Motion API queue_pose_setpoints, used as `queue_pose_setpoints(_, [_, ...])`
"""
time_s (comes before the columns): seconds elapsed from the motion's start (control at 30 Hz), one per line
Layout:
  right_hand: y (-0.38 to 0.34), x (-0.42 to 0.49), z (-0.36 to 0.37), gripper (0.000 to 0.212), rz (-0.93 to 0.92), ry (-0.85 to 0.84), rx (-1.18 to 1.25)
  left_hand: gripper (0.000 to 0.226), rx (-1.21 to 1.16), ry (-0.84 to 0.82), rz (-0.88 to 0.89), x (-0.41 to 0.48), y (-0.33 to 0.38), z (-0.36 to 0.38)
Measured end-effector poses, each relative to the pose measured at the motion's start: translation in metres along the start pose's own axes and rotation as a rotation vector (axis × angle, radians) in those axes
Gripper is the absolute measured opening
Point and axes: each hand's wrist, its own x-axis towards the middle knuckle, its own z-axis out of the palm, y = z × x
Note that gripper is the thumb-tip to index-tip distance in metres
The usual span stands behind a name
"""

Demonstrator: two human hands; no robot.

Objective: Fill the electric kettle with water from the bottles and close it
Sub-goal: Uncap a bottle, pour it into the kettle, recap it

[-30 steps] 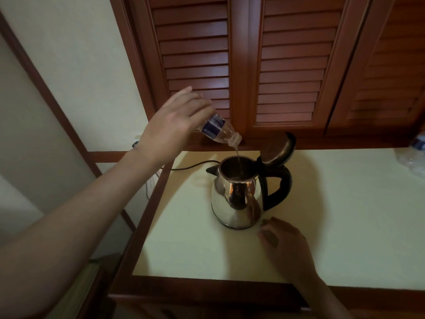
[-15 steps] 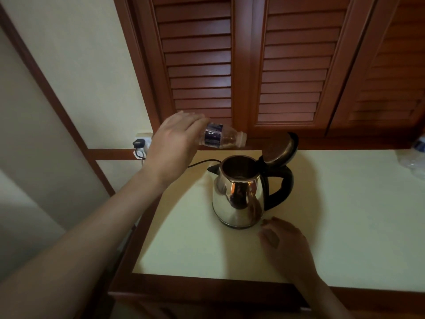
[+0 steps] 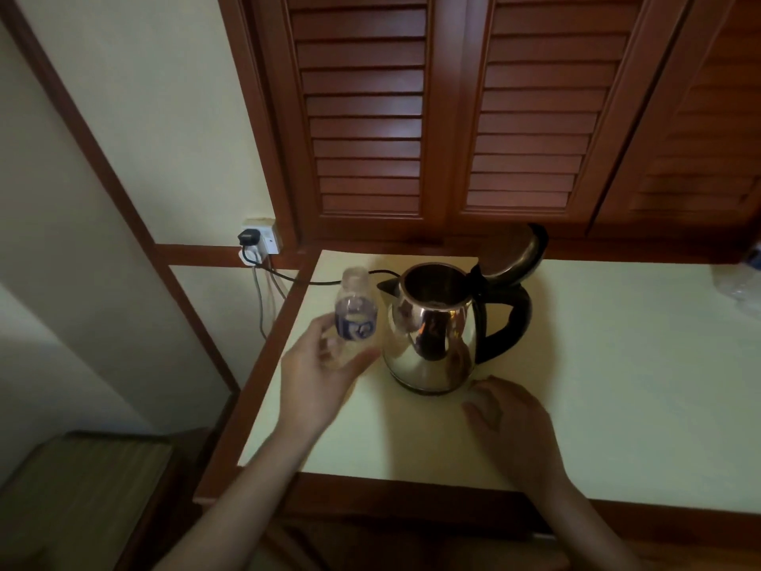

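A shiny steel electric kettle (image 3: 432,331) with a black handle stands on the pale tabletop (image 3: 617,385). Its lid (image 3: 519,257) is tipped up and back, so the mouth is uncovered. My left hand (image 3: 317,381) grips a small clear plastic bottle (image 3: 356,313) with a blue label, held upright just left of the kettle, uncapped and looking empty. My right hand (image 3: 508,422) rests flat on the table just in front of the kettle's base, fingers curled loosely, holding nothing.
The kettle's black cord (image 3: 296,278) runs left to a wall socket (image 3: 259,241). Another clear bottle (image 3: 741,282) lies at the far right edge of the table. Brown louvred shutters (image 3: 453,117) stand behind. The table's wooden rim (image 3: 263,364) drops off at left.
My left hand has swung the bottle from tipped over the kettle's mouth to upright, and lowered it to the kettle's left side. The pouring has stopped. My right hand stayed put.
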Motion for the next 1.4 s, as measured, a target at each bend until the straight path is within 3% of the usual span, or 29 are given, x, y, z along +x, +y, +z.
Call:
queue_pose_setpoints(0.3, [0.006, -0.001, 0.004, 0.027, 0.090, -0.049, 0.021, 0.047, -0.159, -0.035, -0.111, -0.035, -0.026, 0.021])
queue_pose_setpoints(0.53, [-0.006, -0.007, -0.002, 0.025, 0.109, -0.036, 0.061, 0.053, -0.050, -0.032, -0.053, -0.046, -0.044, 0.019])
queue_pose_setpoints(0.6, [-0.019, -0.009, -0.007, 0.022, -0.002, -0.009, 0.028, 0.049, -0.067, -0.074, -0.039, -0.046, -0.042, 0.020])
queue_pose_setpoints(0.67, [-0.038, -0.008, -0.017, 0.022, -0.226, 0.084, 0.014, 0.046, -0.081, -0.114, -0.024, -0.045, -0.040, 0.019])
queue_pose_setpoints(0.73, [-0.065, 0.001, -0.031, 0.017, -0.307, 0.126, 0.169, 0.045, -0.093, -0.147, -0.044, -0.042, -0.040, 0.017])
queue_pose_setpoints(0.83, [-0.100, 0.023, -0.045, 0.027, -0.312, 0.062, 0.327, 0.044, -0.098, -0.180, -0.054, -0.043, -0.044, 0.017])
queue_pose_setpoints(1.23, [-0.131, 0.087, -0.037, 0.037, -0.440, -0.215, 0.138, 0.042, -0.046, -0.206, -0.048, -0.042, -0.047, 0.017])
queue_pose_setpoints(1.4, [-0.137, 0.101, -0.041, 0.040, -0.498, -0.403, 0.092, 0.046, -0.021, -0.213, -0.105, -0.039, -0.053, 0.019])
